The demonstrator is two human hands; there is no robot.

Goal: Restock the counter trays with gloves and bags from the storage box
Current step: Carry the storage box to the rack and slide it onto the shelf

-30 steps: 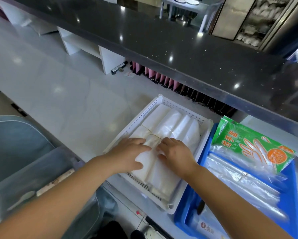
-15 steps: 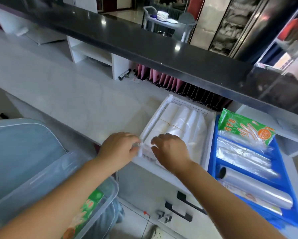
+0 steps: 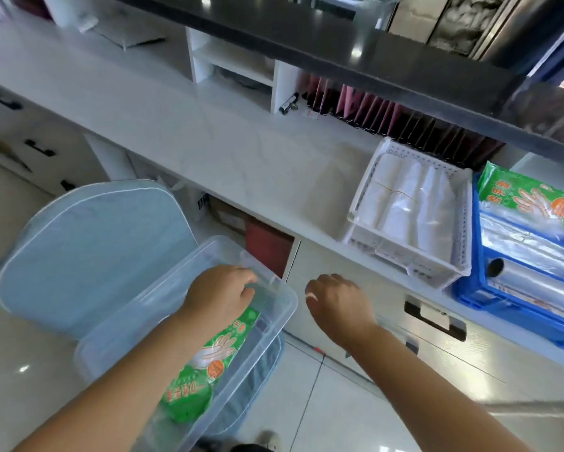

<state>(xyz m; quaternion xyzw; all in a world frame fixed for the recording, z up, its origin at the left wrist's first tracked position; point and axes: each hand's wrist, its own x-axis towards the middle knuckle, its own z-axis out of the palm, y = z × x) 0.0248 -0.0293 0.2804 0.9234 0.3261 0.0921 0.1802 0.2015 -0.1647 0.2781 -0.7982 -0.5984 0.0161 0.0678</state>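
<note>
While its fingers are curling down inside the clear storage box (image 3: 274,301) at lower centre, the left hand (image 3: 222,298) is hovering over a green glove pack (image 3: 222,350); whether it is gripping anything cannot be told. The right hand (image 3: 336,301) is hanging loosely curled, holding nothing, before a cabinet front (image 3: 326,256). At right on the counter (image 3: 209,141), a white tray (image 3: 463,223) is holding bundled clear bags (image 3: 411,207), beside a blue tray (image 3: 469,298) carrying a second glove pack (image 3: 528,197) and film rolls (image 3: 541,282). Printing on both packs is too blurred to read.
</note>
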